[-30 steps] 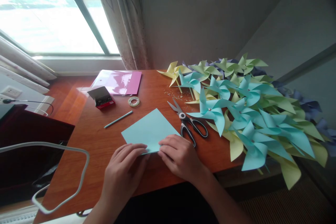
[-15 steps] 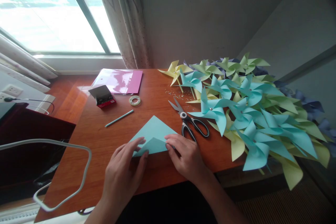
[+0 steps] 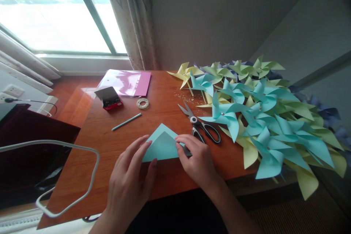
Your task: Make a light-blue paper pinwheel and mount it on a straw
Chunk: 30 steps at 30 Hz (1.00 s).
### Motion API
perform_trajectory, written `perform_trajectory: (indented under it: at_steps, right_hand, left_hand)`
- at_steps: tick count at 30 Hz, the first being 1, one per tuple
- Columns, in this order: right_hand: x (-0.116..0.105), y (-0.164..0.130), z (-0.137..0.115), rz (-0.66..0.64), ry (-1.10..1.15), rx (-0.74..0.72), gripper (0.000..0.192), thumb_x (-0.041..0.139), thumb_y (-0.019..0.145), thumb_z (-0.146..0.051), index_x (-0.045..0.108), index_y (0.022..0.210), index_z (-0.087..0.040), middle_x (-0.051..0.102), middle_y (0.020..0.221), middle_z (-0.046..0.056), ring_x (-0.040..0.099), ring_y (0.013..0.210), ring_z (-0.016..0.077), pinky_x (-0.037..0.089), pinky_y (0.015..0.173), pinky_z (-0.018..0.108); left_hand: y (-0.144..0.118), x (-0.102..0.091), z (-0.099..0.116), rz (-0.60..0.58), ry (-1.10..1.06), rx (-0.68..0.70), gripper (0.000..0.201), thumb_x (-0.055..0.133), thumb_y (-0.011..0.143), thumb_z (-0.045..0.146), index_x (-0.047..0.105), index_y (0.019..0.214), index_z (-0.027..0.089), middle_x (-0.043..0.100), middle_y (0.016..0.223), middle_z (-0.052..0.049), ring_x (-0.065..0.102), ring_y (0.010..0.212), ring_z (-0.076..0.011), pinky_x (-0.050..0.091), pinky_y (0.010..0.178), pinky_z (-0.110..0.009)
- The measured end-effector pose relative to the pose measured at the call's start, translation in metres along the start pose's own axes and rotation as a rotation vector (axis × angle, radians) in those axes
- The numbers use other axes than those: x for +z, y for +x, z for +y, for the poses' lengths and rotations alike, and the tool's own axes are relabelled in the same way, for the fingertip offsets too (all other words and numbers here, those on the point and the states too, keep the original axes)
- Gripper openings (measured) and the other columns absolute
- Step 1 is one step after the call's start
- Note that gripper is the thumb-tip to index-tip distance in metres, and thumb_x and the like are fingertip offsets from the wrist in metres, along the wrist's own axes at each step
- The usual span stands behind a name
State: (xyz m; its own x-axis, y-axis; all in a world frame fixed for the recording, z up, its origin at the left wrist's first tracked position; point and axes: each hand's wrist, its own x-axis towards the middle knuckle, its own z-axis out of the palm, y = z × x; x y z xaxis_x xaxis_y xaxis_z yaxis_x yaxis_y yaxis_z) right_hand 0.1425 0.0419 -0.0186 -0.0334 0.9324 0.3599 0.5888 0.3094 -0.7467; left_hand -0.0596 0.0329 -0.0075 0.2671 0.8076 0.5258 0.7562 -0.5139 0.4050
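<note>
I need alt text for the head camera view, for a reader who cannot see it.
Two bare hands, left hand and right hand, press a light blue paper sheet folded into a triangle on a wooden table. Black-handled scissors lie beside it, next to a pile of paper pinwheels.

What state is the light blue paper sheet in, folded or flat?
Folded. The light blue paper shows a triangle, its near corner brought up almost to the far corner, one layer over the other. The left hand and right hand press its lower edge.
</note>
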Motion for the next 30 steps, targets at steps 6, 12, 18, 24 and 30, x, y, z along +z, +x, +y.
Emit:
perform_trajectory:
  at_steps: [6,12,18,24,30]
  right_hand:
    - [0.002,0.014,0.0,-0.063,-0.117,0.084,0.013,0.059,0.093,-0.017,0.071,0.092,-0.021,0.078,0.092,0.004,0.072,0.082,0.021,0.055,0.073,0.03]
    - [0.002,0.029,0.004,-0.085,-0.271,0.029,0.013,0.061,0.092,-0.016,0.071,0.098,-0.02,0.077,0.099,0.008,0.07,0.089,0.0265,0.053,0.082,0.039]
    - [0.009,0.064,0.005,-0.309,-0.277,-0.172,0.025,0.063,0.09,-0.012,0.069,0.114,-0.016,0.073,0.113,0.01,0.06,0.109,0.0283,0.051,0.099,0.044]
    - [0.019,0.077,-0.001,-0.389,-0.452,-0.222,0.018,0.065,0.088,-0.016,0.07,0.105,-0.016,0.068,0.112,0.013,0.055,0.109,0.0316,0.05,0.095,0.048]
    - [0.02,0.076,-0.001,-0.383,-0.379,-0.178,0.008,0.064,0.084,-0.015,0.066,0.091,-0.018,0.066,0.107,0.012,0.056,0.104,0.0284,0.051,0.093,0.043]
  left_hand:
    - [0.001,0.0,0.025,-0.168,0.188,0.206,0.045,0.059,0.093,0.02,0.057,0.138,0.012,0.06,0.145,-0.017,0.054,0.135,-0.0344,0.035,0.115,-0.052]
    - [-0.003,0.011,0.027,-0.31,0.211,0.138,0.049,0.056,0.095,0.037,0.06,0.138,0.014,0.059,0.148,-0.014,0.054,0.136,-0.0355,0.029,0.117,-0.052]
    - [-0.002,0.014,0.018,-0.361,0.192,0.131,0.057,0.058,0.093,0.047,0.06,0.14,0.013,0.059,0.148,-0.014,0.054,0.135,-0.0357,0.026,0.118,-0.053]
    - [0.0,0.016,0.016,-0.371,0.176,0.135,0.056,0.058,0.093,0.05,0.062,0.136,0.014,0.062,0.145,-0.015,0.054,0.135,-0.0354,0.023,0.12,-0.052]
    - [0.001,0.017,0.013,-0.373,0.184,0.141,0.053,0.056,0.094,0.049,0.065,0.133,0.014,0.062,0.143,-0.016,0.053,0.135,-0.0358,0.025,0.119,-0.053]
